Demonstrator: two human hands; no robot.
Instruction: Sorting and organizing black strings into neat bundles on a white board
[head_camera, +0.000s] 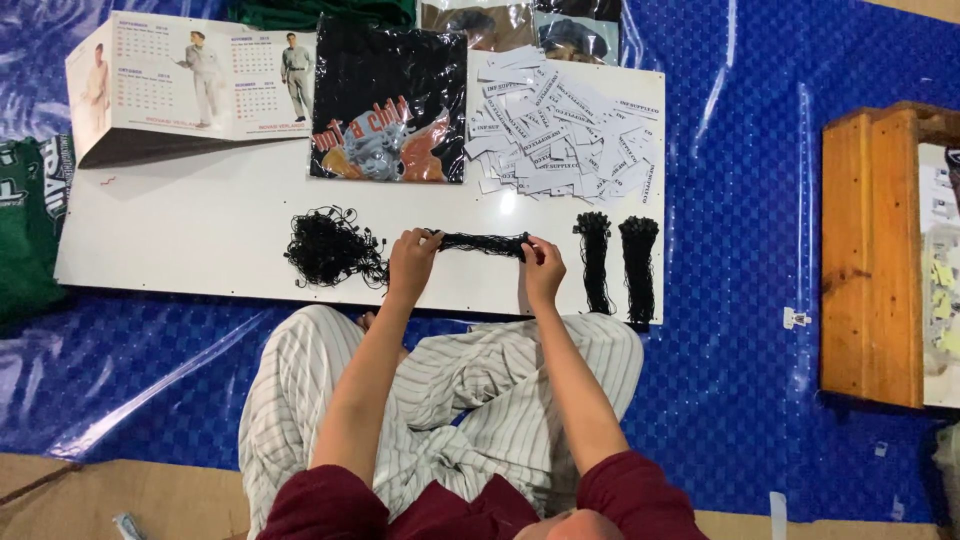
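- Head view: the left hand (412, 258) and the right hand (541, 268) each pinch one end of a straightened bundle of black string loops (483, 243), stretched just above the white board surface (200, 235).
- A loosened grip could likely let strands slide out and splay.
- The tangled pile of black loops (330, 247) lies beside the left hand; a stray strand might snag and drag it.

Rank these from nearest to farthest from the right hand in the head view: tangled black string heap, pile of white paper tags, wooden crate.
From the right hand:
1. Pile of white paper tags, just beyond it on the white board.
2. Tangled black string heap, past the left hand.
3. Wooden crate, far right on the blue tarp.
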